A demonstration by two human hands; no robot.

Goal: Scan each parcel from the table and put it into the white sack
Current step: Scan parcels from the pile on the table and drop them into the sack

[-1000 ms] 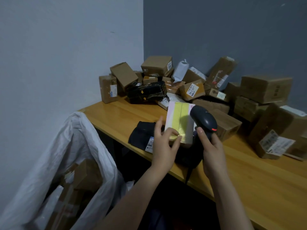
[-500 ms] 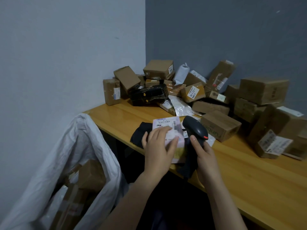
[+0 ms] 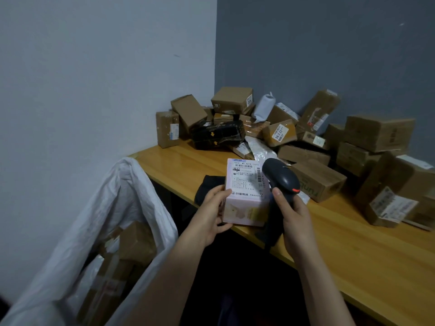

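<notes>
Both hands are busy at the worktop's near edge: my left hand [image 3: 213, 214] grips the pink parcel [image 3: 246, 196] by its left side, label face tilted up and away, while my right hand [image 3: 293, 214] is wrapped round the handle of the scanner [image 3: 281, 178]. The scanner's head sits touching the label's right edge, so I judge the scan is in hand. The white sack [image 3: 122, 208] gapes low to the left, off the worktop's left corner, nearer my left hand, which should carry the parcel over.
</notes>
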